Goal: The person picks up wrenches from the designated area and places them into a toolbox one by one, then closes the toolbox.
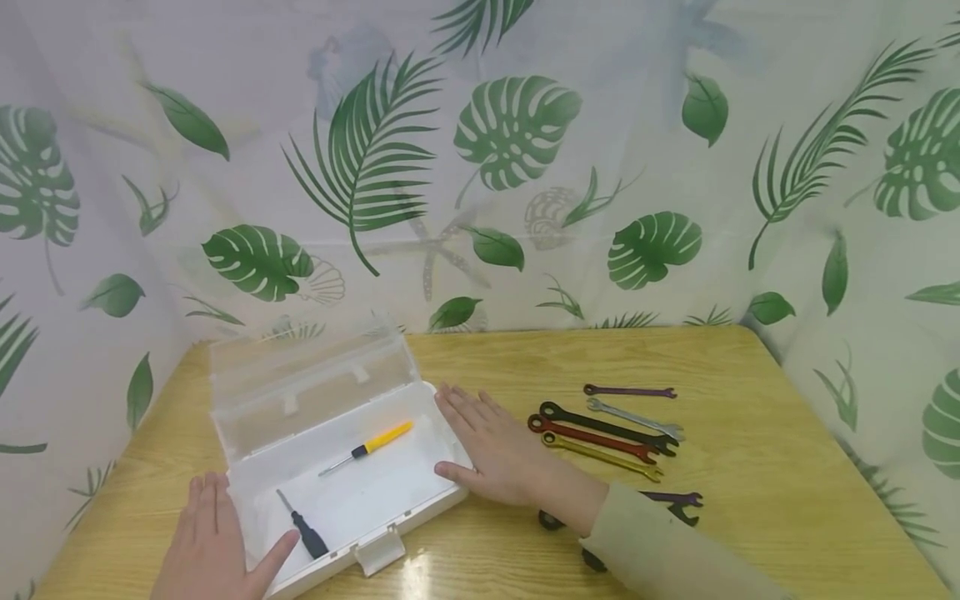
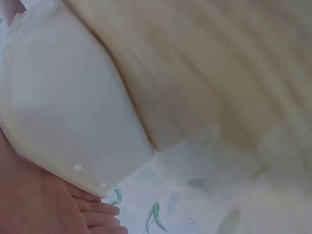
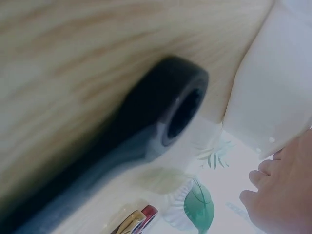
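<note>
White plastic box point(image 1: 352, 492) bears no readable label; left hand point(image 1: 213, 546) and right hand point(image 1: 498, 450) press it, grip flat

My hands frame a smooth translucent plastic box point(image 1: 330, 467) on the glossy wood-grain counter point(image 1: 750, 433), beside painted metal wrenches point(image 1: 607, 429).

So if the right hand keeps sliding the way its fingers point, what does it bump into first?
Probably the open lid of the white box: the right hand lies flat beside the box's end, fingers pointing toward the lid's corner, though it may just slip past.
</note>
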Action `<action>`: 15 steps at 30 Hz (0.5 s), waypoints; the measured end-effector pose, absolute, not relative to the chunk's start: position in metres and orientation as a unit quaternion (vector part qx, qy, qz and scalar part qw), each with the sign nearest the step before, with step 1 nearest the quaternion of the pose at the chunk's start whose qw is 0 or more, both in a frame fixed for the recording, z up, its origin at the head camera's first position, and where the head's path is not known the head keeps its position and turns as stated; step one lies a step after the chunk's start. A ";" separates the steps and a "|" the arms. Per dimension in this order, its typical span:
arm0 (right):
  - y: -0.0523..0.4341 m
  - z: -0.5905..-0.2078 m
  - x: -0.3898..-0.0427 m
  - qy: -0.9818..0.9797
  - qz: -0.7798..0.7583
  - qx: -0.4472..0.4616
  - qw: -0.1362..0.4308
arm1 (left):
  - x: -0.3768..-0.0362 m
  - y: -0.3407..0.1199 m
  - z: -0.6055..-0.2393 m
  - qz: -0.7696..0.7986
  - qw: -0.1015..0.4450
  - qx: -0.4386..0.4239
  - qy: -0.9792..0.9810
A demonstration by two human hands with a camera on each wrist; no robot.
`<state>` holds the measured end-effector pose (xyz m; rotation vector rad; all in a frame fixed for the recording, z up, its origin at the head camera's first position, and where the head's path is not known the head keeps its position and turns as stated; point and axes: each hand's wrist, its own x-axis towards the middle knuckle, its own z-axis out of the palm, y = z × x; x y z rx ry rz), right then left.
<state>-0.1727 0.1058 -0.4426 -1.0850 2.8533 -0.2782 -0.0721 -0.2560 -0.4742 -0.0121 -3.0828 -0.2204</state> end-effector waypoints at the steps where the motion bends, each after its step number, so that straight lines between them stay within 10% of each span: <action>1: 0.106 -0.443 -0.172 0.930 -0.090 -0.355 0.039 | -0.073 -0.257 -0.474 -0.066 0.025 -0.008 -0.998; 15: 0.117 -0.446 -0.163 0.927 -0.096 -0.361 0.034 | -0.089 -0.265 -0.463 -0.072 0.003 -0.069 -0.995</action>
